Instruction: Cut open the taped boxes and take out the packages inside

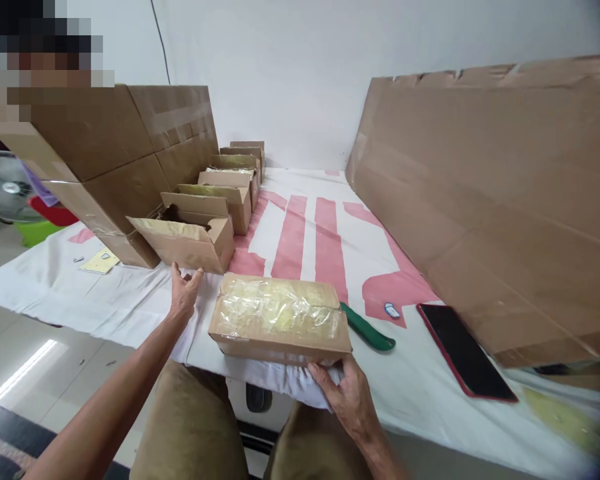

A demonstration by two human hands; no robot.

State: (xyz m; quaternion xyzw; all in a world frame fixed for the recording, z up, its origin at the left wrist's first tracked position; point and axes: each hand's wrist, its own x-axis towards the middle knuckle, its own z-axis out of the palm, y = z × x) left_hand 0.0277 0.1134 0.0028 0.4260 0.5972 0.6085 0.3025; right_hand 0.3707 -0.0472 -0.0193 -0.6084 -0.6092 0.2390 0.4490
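Observation:
A taped cardboard box (pixel 279 319) lies near the front edge of the white-and-pink table cover (pixel 300 230). My right hand (pixel 347 392) grips the box's near right corner from below, fingers curled under it. My left hand (pixel 184 293) is open, fingers spread, just left of the taped box and right below the front of an open cardboard box (pixel 190 237), not holding anything.
A row of several open small boxes (pixel 233 180) runs back along a big carton (pixel 115 153) at left. A green-handled tool (pixel 367 328) and a red-edged phone (pixel 465 350) lie right of the taped box. A large cardboard sheet (pixel 500 200) leans at right. A fan (pixel 3 187) stands far left.

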